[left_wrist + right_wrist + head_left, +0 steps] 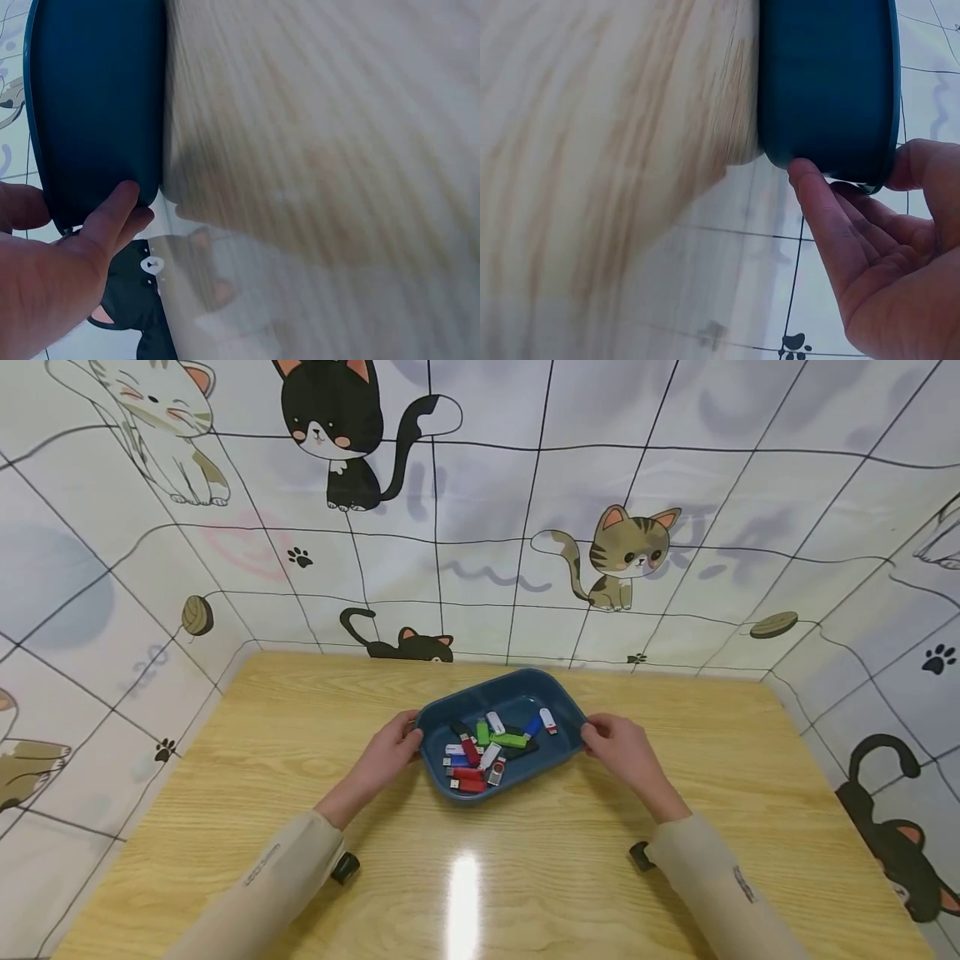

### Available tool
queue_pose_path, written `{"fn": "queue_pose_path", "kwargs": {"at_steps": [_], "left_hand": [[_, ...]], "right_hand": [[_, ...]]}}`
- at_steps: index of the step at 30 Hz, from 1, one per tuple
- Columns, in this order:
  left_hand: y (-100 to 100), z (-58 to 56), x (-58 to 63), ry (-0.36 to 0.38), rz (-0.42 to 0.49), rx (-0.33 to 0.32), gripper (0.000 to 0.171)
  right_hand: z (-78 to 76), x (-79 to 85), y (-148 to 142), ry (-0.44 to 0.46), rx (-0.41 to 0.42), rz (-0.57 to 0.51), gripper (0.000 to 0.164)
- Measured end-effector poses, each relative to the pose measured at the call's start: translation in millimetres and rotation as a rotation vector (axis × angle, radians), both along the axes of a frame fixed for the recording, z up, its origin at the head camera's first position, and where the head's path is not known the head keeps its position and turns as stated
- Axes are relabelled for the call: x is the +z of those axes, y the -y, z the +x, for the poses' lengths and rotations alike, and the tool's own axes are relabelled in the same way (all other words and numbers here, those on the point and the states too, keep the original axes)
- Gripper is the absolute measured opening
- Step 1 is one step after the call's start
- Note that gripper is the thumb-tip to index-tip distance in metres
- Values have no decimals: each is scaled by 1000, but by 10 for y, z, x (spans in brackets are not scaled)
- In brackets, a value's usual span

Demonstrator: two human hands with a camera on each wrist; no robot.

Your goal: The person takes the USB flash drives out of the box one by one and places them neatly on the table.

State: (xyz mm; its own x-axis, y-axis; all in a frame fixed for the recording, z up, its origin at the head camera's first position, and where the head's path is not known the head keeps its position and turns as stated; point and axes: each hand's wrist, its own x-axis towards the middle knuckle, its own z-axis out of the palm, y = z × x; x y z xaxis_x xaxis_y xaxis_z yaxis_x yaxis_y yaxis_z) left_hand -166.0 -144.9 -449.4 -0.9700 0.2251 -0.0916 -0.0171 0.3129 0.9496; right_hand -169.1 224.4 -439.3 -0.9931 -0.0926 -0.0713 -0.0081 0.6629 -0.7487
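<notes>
We have both ends of the blue tray (525, 687) at mid-frame, the fingers of our left hand (388, 749) and right hand (622, 749) gripping its rim. We seem to be positioning it; the next move calls for matched, level grips so the USB sticks (510, 741) don't slide. The patterned wall (487, 568) limits us above; the desk (712, 760) offers room below.
</notes>
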Motion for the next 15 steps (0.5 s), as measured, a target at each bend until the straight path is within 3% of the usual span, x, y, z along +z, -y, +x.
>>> {"fn": "queue_pose_path", "kwargs": {"at_steps": [8, 15], "left_hand": [[-165, -78, 66, -77, -201, 15, 42], [-267, -122, 47, -65, -200, 12, 45]], "right_hand": [[120, 35, -104, 21, -27, 69, 40], [180, 48, -189, 31, -32, 115, 42]]}}
